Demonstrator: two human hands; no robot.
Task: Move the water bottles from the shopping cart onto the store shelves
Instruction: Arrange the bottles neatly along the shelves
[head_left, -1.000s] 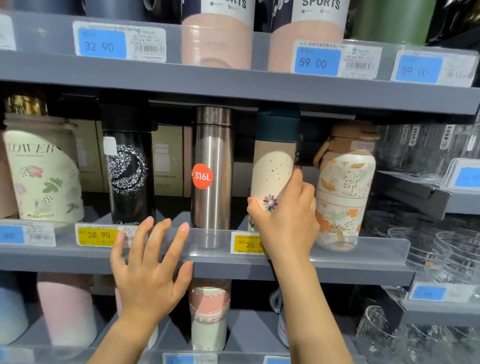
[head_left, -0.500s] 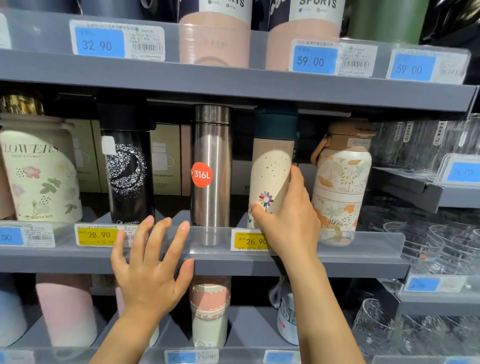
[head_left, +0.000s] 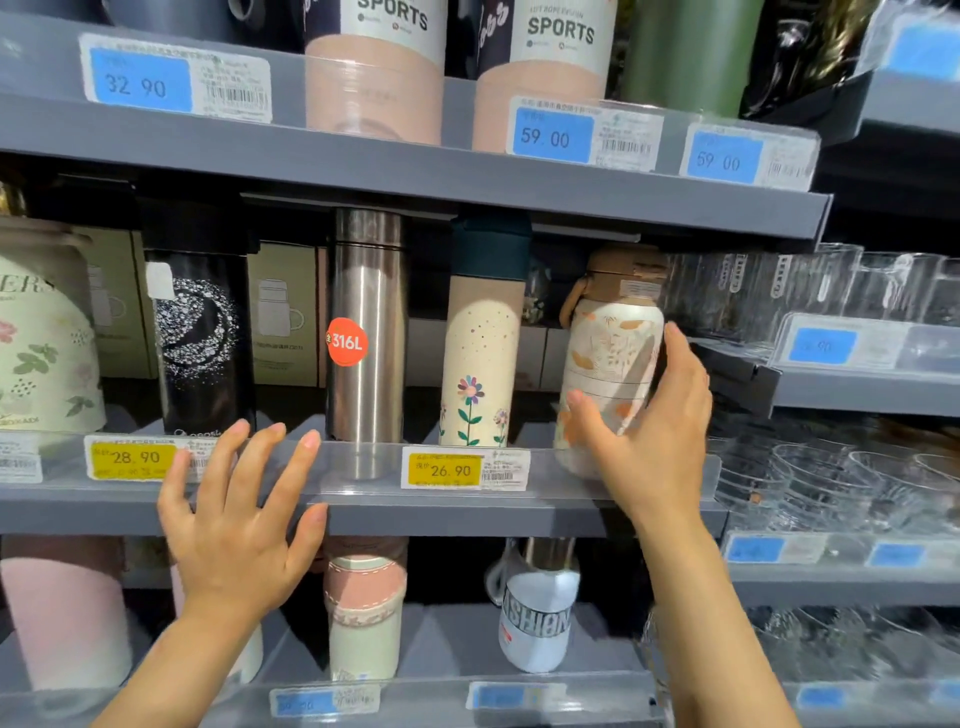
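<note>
On the middle grey shelf (head_left: 467, 514) stand a black speckled bottle (head_left: 200, 338), a steel bottle (head_left: 366, 327) with an orange 316L sticker, a cream flower bottle (head_left: 483, 343) with a dark teal cap, and a squat white bottle (head_left: 610, 343) with an orange leaf print and tan lid. My right hand (head_left: 654, 431) wraps around the lower right of the leaf-print bottle, thumb in front, fingers behind. My left hand (head_left: 239, 519) rests with fingers spread against the shelf's clear front rail, below the black bottle. The shopping cart is out of view.
The upper shelf (head_left: 415, 166) holds pink SPORTS bottles (head_left: 376, 67) and a green one (head_left: 685, 52). The lower shelf carries a pink-and-cream cup (head_left: 363, 613) and a white FASHION bottle (head_left: 537, 618). Clear glassware (head_left: 841, 467) fills the shelves to the right. A floral jug (head_left: 41, 343) stands far left.
My right hand let go of the cream flower bottle and moved right onto the leaf-print bottle. The left hand stayed on the rail. The view shifted closer.
</note>
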